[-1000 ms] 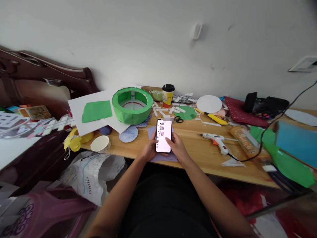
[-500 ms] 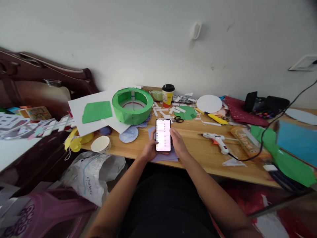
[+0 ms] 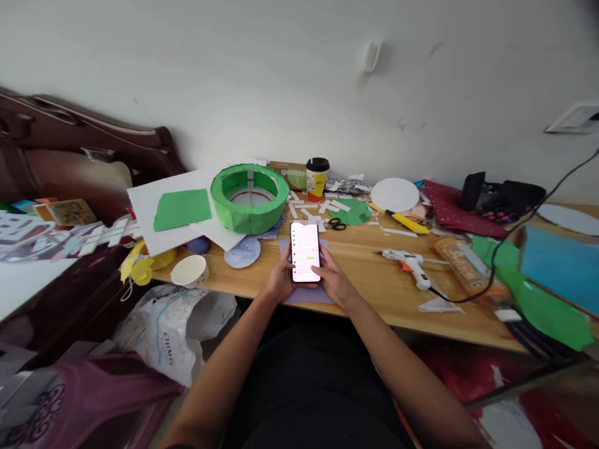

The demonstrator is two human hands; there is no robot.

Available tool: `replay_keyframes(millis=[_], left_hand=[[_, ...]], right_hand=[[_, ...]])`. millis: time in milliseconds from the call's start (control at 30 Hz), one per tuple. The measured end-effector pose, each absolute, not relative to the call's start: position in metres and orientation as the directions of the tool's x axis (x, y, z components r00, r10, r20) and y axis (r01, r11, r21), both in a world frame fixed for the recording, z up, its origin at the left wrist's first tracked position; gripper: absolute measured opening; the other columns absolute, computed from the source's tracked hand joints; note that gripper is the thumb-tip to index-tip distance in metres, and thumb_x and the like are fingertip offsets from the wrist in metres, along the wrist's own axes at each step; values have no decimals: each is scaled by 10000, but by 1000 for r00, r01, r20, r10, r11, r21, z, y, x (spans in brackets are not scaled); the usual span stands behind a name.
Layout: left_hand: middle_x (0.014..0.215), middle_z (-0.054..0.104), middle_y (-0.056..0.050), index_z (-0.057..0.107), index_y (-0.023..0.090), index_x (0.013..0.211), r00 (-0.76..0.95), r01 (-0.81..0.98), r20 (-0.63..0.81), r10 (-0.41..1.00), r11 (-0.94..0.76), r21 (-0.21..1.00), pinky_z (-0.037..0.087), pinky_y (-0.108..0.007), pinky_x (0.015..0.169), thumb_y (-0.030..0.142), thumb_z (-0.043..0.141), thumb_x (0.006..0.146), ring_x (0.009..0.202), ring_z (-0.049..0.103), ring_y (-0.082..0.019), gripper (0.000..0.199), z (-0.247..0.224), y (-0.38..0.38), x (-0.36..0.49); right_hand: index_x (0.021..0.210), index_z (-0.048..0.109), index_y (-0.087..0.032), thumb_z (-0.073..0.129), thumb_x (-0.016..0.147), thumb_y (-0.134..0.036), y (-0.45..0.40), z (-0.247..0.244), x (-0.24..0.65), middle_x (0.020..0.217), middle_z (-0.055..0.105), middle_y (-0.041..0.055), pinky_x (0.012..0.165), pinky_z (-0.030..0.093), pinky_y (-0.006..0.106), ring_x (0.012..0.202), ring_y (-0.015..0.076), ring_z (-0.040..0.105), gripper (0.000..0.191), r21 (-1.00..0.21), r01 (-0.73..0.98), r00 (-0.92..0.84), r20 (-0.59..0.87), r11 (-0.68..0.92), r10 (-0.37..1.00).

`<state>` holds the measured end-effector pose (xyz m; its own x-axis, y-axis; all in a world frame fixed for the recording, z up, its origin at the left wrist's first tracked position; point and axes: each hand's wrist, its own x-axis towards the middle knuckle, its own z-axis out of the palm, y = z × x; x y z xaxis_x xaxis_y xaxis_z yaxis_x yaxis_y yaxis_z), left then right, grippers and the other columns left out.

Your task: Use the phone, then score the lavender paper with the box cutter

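Note:
A lit phone (image 3: pixel 305 249) is held upright between both hands over the front edge of the wooden table. My left hand (image 3: pixel 281 279) wraps round its left side and lower edge. My right hand (image 3: pixel 333 277) grips the right side, its thumb on the lower right of the screen. Under the phone lies a sheet of purple paper (image 3: pixel 311 295). Behind the hands are black scissors (image 3: pixel 337 224), white paper strips and a green paper piece (image 3: pixel 353 212). A green ring-shaped form (image 3: pixel 250 218) stands to the back left.
A glue gun (image 3: pixel 412 265) with a black cable lies at the right, near a yellow cutter (image 3: pixel 408 223). A lidded cup (image 3: pixel 317 181) stands by the wall. At the left are a white paper bowl (image 3: pixel 189 272) and white board (image 3: pixel 145 202).
The phone's screen shows a different page. My right thumb has moved from the screen's upper right edge down onto its lower right part. The phone has shifted slightly left.

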<state>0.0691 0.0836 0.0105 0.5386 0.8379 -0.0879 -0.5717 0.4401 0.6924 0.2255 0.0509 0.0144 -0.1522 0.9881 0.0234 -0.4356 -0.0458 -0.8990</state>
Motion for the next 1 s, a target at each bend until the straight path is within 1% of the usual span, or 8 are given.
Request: replay_keyframes(millis=[100, 300, 400, 533, 633, 700, 833, 1000], left_hand=[[1483, 469, -88, 184, 428, 1531, 540, -544, -113, 834, 448, 709, 610, -558, 670, 133, 543, 760, 1047, 661, -369, 900, 11, 83, 70], [1470, 490, -102, 169, 448, 1532, 539, -528, -123, 833, 448, 721, 610, -569, 686, 210, 565, 843, 1028, 676, -356, 829, 12, 83, 72], [1474, 487, -107, 174, 439, 1534, 553, -539, -112, 826, 456, 708, 612, -565, 661, 200, 554, 837, 1018, 681, -364, 829, 12, 83, 71], [1479, 483, -101, 171, 430, 1538, 565, -550, -103, 819, 467, 692, 611, -576, 666, 166, 540, 813, 1033, 677, -370, 856, 12, 83, 69], [1450, 513, -109, 180, 432, 1535, 561, -540, -111, 821, 464, 703, 616, -555, 632, 171, 542, 818, 990, 693, -363, 845, 11, 84, 70], [1442, 522, -109, 186, 438, 1532, 554, -531, -119, 824, 459, 713, 618, -544, 620, 171, 551, 816, 970, 700, -358, 846, 11, 84, 70], [1477, 484, -111, 187, 420, 1537, 573, -549, -93, 814, 466, 694, 609, -587, 660, 166, 544, 811, 1025, 680, -376, 848, 12, 83, 70], [1493, 470, -109, 176, 440, 1533, 556, -529, -92, 826, 437, 727, 626, -528, 642, 121, 572, 789, 1004, 693, -354, 901, 12, 82, 70]], right_hand=[[1406, 403, -304, 741, 741, -291, 49, 9, 225, 1294, 639, 53, 939, 528, 445, 1145, 272, 630, 746, -864, -493, -108, -51, -98, 993], [1307, 527, -295, 737, 717, -296, 47, 7, 224, 1197, 692, 33, 913, 536, 426, 1087, 267, 652, 627, -871, -484, -72, -57, -84, 996], [1272, 550, -292, 731, 702, -286, 47, 9, 224, 1129, 717, 24, 873, 548, 410, 1034, 262, 669, 598, -861, -499, -54, -84, -99, 995], [1299, 534, -286, 719, 697, -308, 47, 11, 226, 1154, 713, 32, 820, 559, 405, 1052, 275, 663, 630, -859, -494, -68, -114, -132, 991], [1322, 533, -273, 712, 699, -338, 47, 13, 228, 1147, 717, 38, 779, 564, 409, 1020, 282, 674, 651, -852, -499, -61, -145, -156, 988], [1306, 553, -265, 716, 689, -331, 46, 14, 228, 1126, 725, 33, 777, 563, 403, 991, 275, 683, 641, -846, -511, -51, -148, -153, 988], [1282, 564, -256, 718, 678, -305, 46, 15, 227, 1123, 728, 34, 825, 555, 401, 1001, 267, 685, 626, -834, -535, -56, -124, -135, 991], [1292, 554, -263, 714, 678, -318, 46, 13, 227, 1072, 740, 27, 787, 560, 406, 970, 275, 691, 637, -842, -519, -46, -142, -145, 989]])
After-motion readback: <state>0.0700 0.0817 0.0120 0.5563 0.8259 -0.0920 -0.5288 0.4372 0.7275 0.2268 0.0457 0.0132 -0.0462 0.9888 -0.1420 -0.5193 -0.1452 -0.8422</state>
